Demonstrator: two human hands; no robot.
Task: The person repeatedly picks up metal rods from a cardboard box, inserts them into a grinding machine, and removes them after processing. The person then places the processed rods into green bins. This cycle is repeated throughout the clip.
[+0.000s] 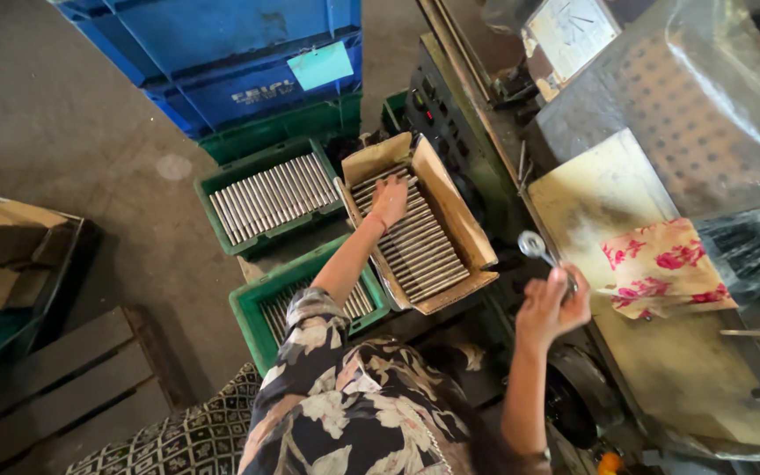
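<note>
Cardboard box (450, 211) of metal rods (415, 242), green crates (244, 180)

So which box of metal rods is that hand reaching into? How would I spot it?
Start at the stack of blue crates at the top and go down past the green crates of rods. Beside them, against the dark machine, sits the cardboard box where the left hand rests on the rods. It alone is brown cardboard with open flaps, tilted; its neighbours are green plastic.
</note>
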